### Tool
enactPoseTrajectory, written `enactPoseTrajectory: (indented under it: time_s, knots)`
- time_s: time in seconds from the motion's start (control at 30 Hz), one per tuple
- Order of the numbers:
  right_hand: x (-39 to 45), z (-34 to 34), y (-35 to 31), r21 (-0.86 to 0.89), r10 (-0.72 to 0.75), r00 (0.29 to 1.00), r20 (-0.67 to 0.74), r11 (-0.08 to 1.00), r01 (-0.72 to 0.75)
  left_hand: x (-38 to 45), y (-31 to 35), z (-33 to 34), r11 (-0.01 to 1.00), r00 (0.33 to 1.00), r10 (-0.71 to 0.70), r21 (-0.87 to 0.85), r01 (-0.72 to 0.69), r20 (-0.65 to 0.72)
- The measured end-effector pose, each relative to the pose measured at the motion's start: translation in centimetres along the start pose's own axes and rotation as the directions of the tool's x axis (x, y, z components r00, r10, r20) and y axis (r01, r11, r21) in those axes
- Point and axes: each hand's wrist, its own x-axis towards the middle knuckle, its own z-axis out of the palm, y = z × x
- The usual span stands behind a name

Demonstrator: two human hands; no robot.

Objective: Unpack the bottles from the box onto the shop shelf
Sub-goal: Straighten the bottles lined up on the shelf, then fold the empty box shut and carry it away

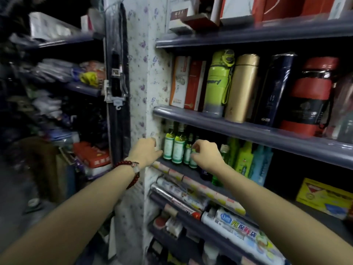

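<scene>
Several small green bottles with white labels point(178, 150) stand at the left end of a grey shop shelf point(179, 170). My right hand point(205, 155) is curled around one of them, a small green bottle point(193, 158) at the front of the group. My left hand point(148, 152), with a red bead bracelet on the wrist, rests against the shelf's left end beside the outermost bottle point(168, 148); its fingers are bent and nothing shows in them. No box is in view.
Above is a shelf lip point(210, 119) carrying flasks and cartons. Green and blue plastic bottles point(246, 163) stand right of my right hand. Wrapped rolls point(193, 190) lie on the shelves below. A flowered post point(139, 92) and cluttered shelves point(63, 83) are at left.
</scene>
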Motion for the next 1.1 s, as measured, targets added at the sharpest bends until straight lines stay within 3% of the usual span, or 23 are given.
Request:
enactPoseTrajectory:
  time_s: [0.27, 0.5, 0.63, 0.8, 1.0, 1.1]
  knots:
    - [-1.7, 10.0, -4.4, 0.094, -0.048, 0.98, 0.194, 0.995, 0.03, -7.7, -12.6, 1.0, 0.971, 0.968, -0.237, 0.0, 0.238, 0.088]
    - [-3.0, 17.8, -7.5, 0.119, -0.165, 0.917, 0.363, 0.984, 0.13, -14.2, -20.0, 2.8, 0.853, 0.863, -0.498, -0.133, 0.505, 0.087]
    - [-3.5, 22.2, -9.0, 0.157, -0.24, 0.856, 0.458, 0.97, 0.187, -17.2, -22.5, 4.7, 0.76, 0.774, -0.625, -0.15, 0.632, 0.1]
    - [-5.1, 29.3, -8.6, 0.23, -0.329, 0.729, 0.6, 0.944, 0.237, -20.6, -24.5, 9.7, 0.624, 0.642, -0.764, -0.186, 0.759, 0.059]
    - [-9.6, 39.5, -4.0, 0.268, -0.325, 0.633, 0.702, 0.945, 0.188, -25.2, -27.9, 18.5, 0.529, 0.542, -0.83, -0.118, 0.84, 0.136]
    - [-12.6, 44.8, -1.0, 0.272, -0.29, 0.601, 0.745, 0.954, 0.124, -28.0, -29.5, 23.3, 0.516, 0.527, -0.832, -0.105, 0.85, 0.172]
